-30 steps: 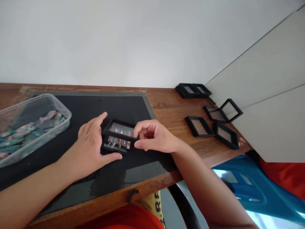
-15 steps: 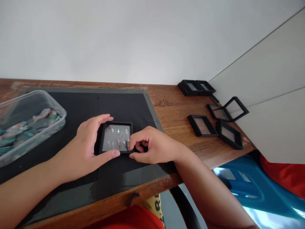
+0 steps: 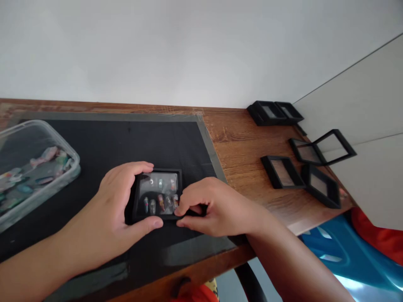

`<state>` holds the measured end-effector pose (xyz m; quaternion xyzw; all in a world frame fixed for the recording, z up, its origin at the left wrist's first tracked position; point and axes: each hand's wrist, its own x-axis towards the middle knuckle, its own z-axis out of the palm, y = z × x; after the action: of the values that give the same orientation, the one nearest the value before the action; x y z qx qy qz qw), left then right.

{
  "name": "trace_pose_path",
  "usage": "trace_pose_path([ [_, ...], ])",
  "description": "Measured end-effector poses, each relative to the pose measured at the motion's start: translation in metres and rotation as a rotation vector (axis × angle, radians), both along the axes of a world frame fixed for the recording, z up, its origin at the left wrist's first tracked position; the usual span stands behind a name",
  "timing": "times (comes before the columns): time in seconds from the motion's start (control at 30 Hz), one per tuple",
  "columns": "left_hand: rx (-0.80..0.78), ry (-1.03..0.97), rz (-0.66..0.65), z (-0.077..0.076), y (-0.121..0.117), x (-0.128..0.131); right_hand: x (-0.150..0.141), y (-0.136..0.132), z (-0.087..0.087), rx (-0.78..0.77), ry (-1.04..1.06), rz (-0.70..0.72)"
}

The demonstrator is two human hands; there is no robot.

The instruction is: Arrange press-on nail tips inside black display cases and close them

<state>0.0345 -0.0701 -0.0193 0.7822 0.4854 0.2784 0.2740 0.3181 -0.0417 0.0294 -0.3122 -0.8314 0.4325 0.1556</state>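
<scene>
A black display frame with a clear window lies on the dark mat, several small decorated false nails arranged in rows behind or on its glossy face. My left hand wraps around its left side, fingers at the far left corner and thumb along the near edge. At the near right corner, my right hand is curled, index fingertip on the corner beside the last nail and thumb just below. Whether the clear layer is a film or a pane, I cannot tell.
A clear plastic tub holding pastel-coloured pieces stands at the left on the black mat. On the wooden table to the right are several more black frames, one standing open. A blue plastic seat is below the right edge.
The view has shifted, and the frame now appears slightly lower and further right. Glare on its face has lessened, so the nails show more clearly. Both hands keep their places around it.
</scene>
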Motion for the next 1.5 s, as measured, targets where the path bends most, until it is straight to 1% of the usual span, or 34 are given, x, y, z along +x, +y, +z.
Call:
trace_pose_path([
  [0.27,0.036,0.021,-0.018,0.003,0.002,0.005,0.000,-0.005,0.003,0.026,-0.013,-0.034],
  [0.4,0.036,0.004,-0.001,0.001,0.003,0.004,0.000,-0.005,0.002,0.094,0.039,-0.037],
  [0.5,0.014,-0.018,0.023,-0.005,0.002,0.002,0.000,-0.002,0.000,0.215,0.095,-0.092],
  [0.6,0.063,0.014,0.030,-0.013,0.000,0.002,0.002,0.000,-0.005,0.324,-0.003,-0.124],
  [0.67,0.130,0.060,0.043,-0.017,0.000,0.003,0.004,0.002,-0.011,0.327,-0.096,-0.090],
  [0.77,0.183,0.048,0.057,-0.019,-0.001,0.004,0.004,0.003,-0.020,0.322,-0.115,-0.042],
  [0.87,0.213,-0.055,0.042,-0.015,0.000,0.004,0.000,0.004,-0.022,0.351,-0.024,-0.053],
  [1.0,0.269,-0.181,0.066,-0.005,0.005,0.003,-0.007,0.003,-0.016,0.452,0.108,-0.139],
  [1.07,0.337,-0.217,0.082,-0.002,0.008,0.002,-0.008,0.003,-0.015,0.471,0.162,-0.179],
  [1.13,0.434,-0.259,0.061,0.000,0.010,0.002,-0.009,0.004,-0.019,0.413,0.225,-0.196],
  [1.23,0.552,-0.319,0.020,0.003,0.009,0.001,-0.010,0.006,-0.028,0.194,0.371,-0.164],
  [1.3,0.560,-0.315,0.027,0.006,0.006,0.002,-0.012,0.006,-0.031,-0.006,0.491,-0.161],
  [1.37,0.541,-0.296,0.043,0.009,0.003,0.003,-0.014,0.005,-0.031,-0.181,0.570,-0.180],
  [1.43,0.546,-0.291,0.049,0.012,0.001,0.004,-0.015,0.004,-0.029,-0.282,0.583,-0.195],
  [1.5,0.584,-0.302,0.062,0.014,-0.001,0.006,-0.014,0.001,-0.026,-0.326,0.547,-0.192],
])
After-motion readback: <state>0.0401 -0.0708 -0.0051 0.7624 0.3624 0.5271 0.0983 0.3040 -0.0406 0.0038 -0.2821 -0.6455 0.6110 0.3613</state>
